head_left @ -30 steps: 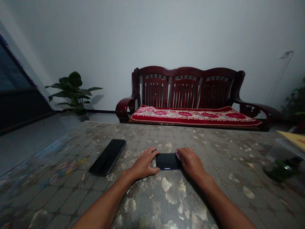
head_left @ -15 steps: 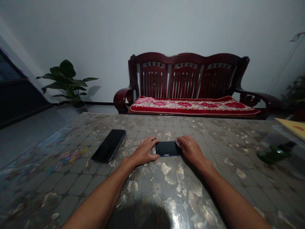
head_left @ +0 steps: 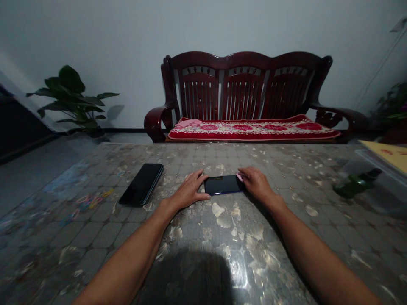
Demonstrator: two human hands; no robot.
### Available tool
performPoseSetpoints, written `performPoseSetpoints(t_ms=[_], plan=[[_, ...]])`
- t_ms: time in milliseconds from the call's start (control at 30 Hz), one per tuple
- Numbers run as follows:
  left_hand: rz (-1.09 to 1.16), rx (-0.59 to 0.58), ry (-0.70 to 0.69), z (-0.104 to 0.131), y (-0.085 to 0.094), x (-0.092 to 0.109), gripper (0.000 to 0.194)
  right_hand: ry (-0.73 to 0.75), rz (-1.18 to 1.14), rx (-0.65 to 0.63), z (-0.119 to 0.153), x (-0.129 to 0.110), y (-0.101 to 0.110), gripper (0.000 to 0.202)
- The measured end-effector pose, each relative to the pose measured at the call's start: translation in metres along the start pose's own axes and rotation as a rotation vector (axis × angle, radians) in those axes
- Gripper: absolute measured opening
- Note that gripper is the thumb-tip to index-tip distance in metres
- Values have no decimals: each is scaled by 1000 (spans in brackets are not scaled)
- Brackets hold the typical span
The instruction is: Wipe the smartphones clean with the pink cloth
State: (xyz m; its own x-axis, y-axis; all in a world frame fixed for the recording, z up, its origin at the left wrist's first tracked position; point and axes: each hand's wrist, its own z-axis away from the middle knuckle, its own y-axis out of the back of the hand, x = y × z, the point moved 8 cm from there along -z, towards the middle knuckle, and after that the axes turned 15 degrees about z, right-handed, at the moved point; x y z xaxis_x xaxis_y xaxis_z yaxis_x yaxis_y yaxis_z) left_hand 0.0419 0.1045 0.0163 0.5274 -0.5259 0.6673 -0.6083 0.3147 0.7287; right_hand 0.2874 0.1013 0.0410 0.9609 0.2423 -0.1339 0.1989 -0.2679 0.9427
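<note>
A dark smartphone (head_left: pixel 224 185) lies flat and crosswise on the patterned table, a blue line along its near edge. My left hand (head_left: pixel 190 189) holds its left end, thumb at the near corner and fingers at the far one. At the right end, my right hand (head_left: pixel 257 184) is closed on a small pink cloth (head_left: pixel 240 176), which touches the phone; most of the cloth is hidden by the fingers. Left of my left hand, a larger black phone-like slab (head_left: pixel 142 184) rests on the table; it looks like stacked devices.
Colourful rubber bands (head_left: pixel 92 201) lie scattered at the left. On the right, a green glass bottle (head_left: pixel 356 184) shows by a clear plastic box (head_left: pixel 384 199) with a yellow sheet (head_left: pixel 386 153) on top. A wooden bench (head_left: pixel 243 91) and potted plant (head_left: pixel 74 99) stand beyond the table.
The whole scene has shifted upward in view. My right hand and the cloth sit slightly farther right on the phone, exposing more screen, and the phone is turned a little. My left hand keeps its hold.
</note>
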Motion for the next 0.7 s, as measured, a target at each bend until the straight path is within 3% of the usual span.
performPoseSetpoints(t_ms=[333,700], plan=[[22,-73,-100,2,-7,11,62,-187,-104,-42,1,9,-1,38],[-231,-89,-101,0,-16,20,49,-325,-176,-189,5,15,-2,44]])
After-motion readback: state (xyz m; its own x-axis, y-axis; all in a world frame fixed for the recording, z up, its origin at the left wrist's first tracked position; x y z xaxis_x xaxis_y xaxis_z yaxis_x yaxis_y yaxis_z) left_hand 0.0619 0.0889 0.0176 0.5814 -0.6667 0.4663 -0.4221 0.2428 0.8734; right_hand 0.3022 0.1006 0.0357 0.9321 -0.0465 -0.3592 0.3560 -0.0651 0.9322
